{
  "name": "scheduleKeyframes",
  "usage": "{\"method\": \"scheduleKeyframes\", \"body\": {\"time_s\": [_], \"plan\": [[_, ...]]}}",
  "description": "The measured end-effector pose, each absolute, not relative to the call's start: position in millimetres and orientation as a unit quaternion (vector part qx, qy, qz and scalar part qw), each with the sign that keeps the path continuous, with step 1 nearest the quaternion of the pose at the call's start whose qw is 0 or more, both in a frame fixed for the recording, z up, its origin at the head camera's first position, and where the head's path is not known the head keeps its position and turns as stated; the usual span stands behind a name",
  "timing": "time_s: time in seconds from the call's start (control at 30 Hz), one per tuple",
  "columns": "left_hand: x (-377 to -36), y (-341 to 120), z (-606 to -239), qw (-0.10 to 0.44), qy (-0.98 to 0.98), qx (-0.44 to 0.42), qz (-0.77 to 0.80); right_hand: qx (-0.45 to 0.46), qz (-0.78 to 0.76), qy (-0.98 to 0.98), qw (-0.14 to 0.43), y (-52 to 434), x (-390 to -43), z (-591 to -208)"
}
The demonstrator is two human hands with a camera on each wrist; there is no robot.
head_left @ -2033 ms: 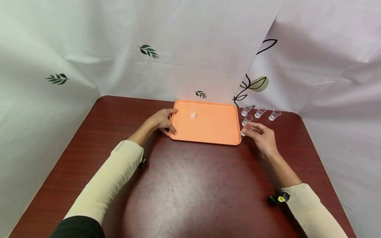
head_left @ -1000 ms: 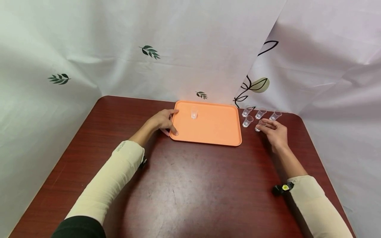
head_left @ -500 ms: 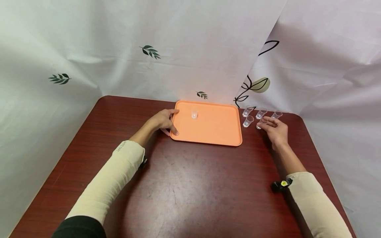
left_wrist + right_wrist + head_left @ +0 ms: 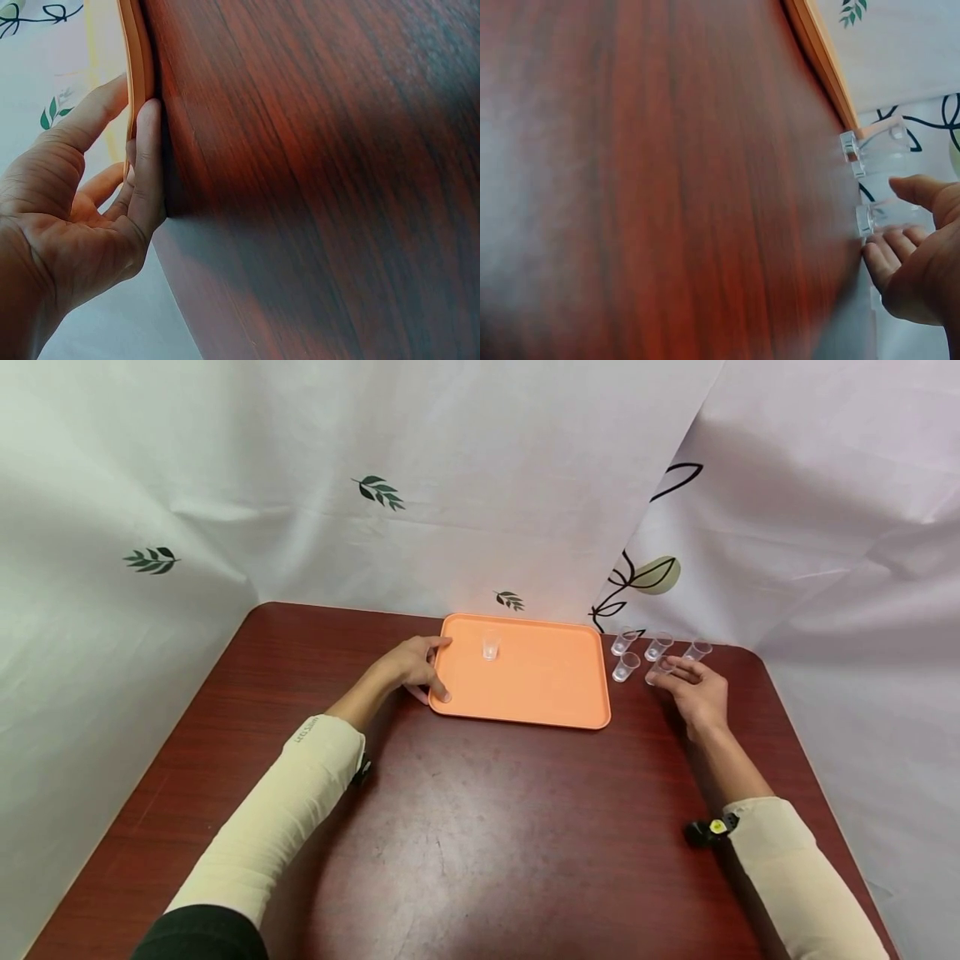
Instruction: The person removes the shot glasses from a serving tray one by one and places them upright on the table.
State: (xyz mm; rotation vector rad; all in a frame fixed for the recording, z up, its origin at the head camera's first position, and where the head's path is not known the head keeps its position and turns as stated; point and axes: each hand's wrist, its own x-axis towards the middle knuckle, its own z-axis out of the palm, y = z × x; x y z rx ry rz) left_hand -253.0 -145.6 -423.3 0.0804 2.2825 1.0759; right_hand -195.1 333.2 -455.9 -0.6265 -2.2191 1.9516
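Note:
My left hand (image 4: 414,663) holds the orange tray (image 4: 525,697) by its left end, thumb at the near corner and forefinger along the rim. In the left wrist view its other fingers lie against the tray's outer side (image 4: 137,67). My right hand (image 4: 697,695) is around a small clear plastic cup (image 4: 657,672) standing on the table. The right wrist view shows the thumb apart from this cup (image 4: 885,216), fingers close beside it. Another clear cup (image 4: 626,667) stands to its left. One clear cup (image 4: 491,646) sits on the tray.
Behind the near pair, several clear cups form a row, among them a left one (image 4: 624,642), a middle one (image 4: 658,647) and a right one (image 4: 697,650). The dark red wooden table (image 4: 487,835) meets a white leaf-printed cloth (image 4: 300,510) at the back.
My right hand has moved right from beside the tray's corner with a cup, which now stands right of the other near cup. Its fingers have loosened slightly. My left hand stays at the tray.

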Motion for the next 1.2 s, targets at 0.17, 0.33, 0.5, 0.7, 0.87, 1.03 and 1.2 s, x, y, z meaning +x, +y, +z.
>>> {"method": "scheduleKeyframes", "body": {"time_s": [0.17,0.33,0.5,0.7,0.87,1.03,1.2], "plan": [[-254,-146,-424,0.308,0.858,0.027,0.41,-0.203,0.628,-0.749,0.056,336,-187,-456],[-254,-147,-425,0.308,0.859,0.029,0.409,-0.19,0.642,-0.741,0.051,338,-175,-454],[-254,-147,-425,0.309,0.859,0.031,0.408,-0.172,0.651,-0.738,0.036,338,-164,-453],[-253,-146,-424,0.311,0.858,0.032,0.407,-0.148,0.609,-0.779,0.012,334,-156,-453],[-253,-146,-423,0.31,0.86,0.033,0.404,-0.123,0.601,-0.79,-0.002,325,-149,-451],[-252,-147,-423,0.313,0.857,0.034,0.409,-0.104,0.593,-0.799,-0.015,314,-145,-447],[-252,-147,-424,0.318,0.856,0.04,0.406,-0.08,0.566,-0.82,-0.01,299,-143,-443]]}}
